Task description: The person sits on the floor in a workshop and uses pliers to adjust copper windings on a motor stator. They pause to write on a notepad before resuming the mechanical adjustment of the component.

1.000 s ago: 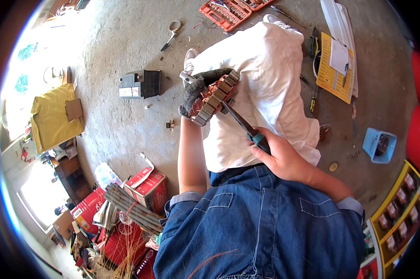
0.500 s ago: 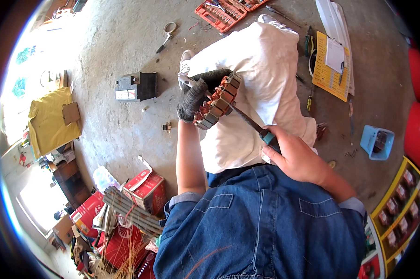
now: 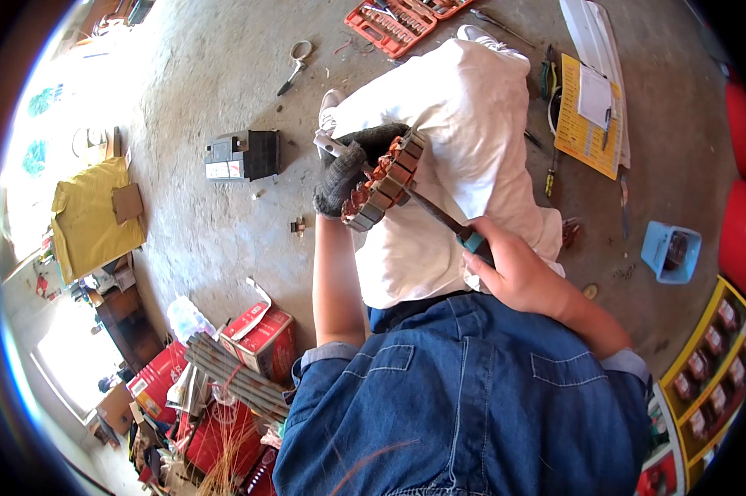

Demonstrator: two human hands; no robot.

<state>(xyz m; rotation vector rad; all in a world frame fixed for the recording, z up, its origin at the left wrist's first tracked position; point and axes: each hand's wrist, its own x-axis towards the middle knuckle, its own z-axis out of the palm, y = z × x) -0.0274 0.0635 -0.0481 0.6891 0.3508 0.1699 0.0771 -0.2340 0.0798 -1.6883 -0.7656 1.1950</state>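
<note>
My left hand (image 3: 340, 178), in a dark grey glove, is closed round a motor stator (image 3: 388, 188), a ring of metal segments wound with copper wire. A silvery metal piece (image 3: 330, 145) juts out beside the glove's thumb; how it is held is partly hidden. My bare right hand (image 3: 513, 269) grips the green and black handle of a screwdriver (image 3: 447, 219). Its dark shaft slants up to the left, and the tip meets the stator's lower right side, where the exact contact is hidden. Both hands are above my lap, which a white cloth (image 3: 439, 99) covers.
On the concrete floor lie a black battery (image 3: 261, 155), a strap wrench (image 3: 297, 64), an orange socket set (image 3: 385, 29) and a yellow chart (image 3: 579, 136) with a notepad. A blue basket (image 3: 652, 252) stands at right. Red boxes (image 3: 261, 343) and rods crowd the lower left.
Almost nothing differs. The stator and both hands have shifted very slightly, and the screwdriver stays against the stator.
</note>
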